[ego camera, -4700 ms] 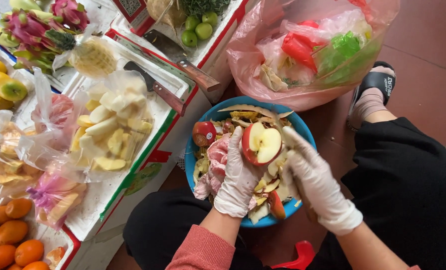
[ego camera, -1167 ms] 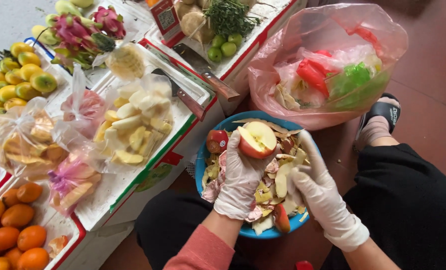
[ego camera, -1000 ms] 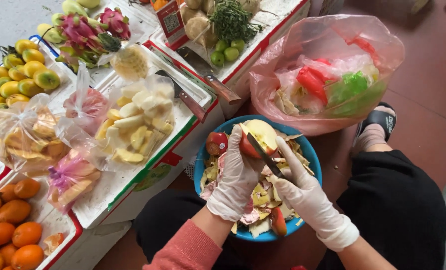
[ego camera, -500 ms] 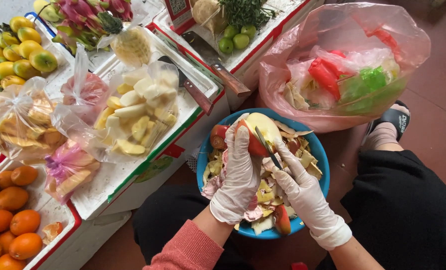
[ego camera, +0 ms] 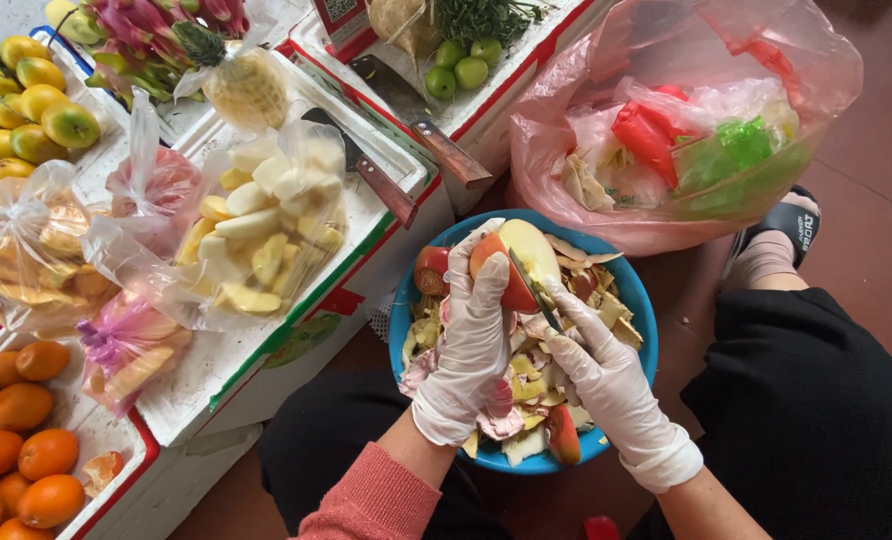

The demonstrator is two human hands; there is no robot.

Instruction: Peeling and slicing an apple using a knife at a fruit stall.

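I hold a halved red apple point(ego camera: 514, 262) in my left hand point(ego camera: 471, 345), gloved in white, with my fingers wrapped around its skin side so the pale cut face turns up toward me. My right hand point(ego camera: 606, 385), also gloved, is closed on a small knife point(ego camera: 534, 291), its dark blade laid against the apple's edge where the red skin meets the flesh. Both hands sit directly over the blue bowl point(ego camera: 638, 320), so anything cut away falls into it instead of onto my lap.

The bowl is already heaped with peels and scraps point(ego camera: 526, 390), and a whole small red fruit point(ego camera: 430, 270) rests at its upper left rim, just beside the apple. Beyond the bowl's far rim stands a pink plastic bag point(ego camera: 686, 130) of waste, its mouth open, close enough for emptying the bowl.

To the bowl's left is a white foam box serving as a tabletop point(ego camera: 296, 300). On it lies a clear bag of peeled fruit pieces point(ego camera: 261, 225), kept apart from the scraps, and two wooden-handled cleavers point(ego camera: 426, 120) lie nearer the bowl with handles toward me. Further left of the bowl are mangoes point(ego camera: 36, 100), dragon fruit point(ego camera: 146, 40) and oranges point(ego camera: 16, 450).
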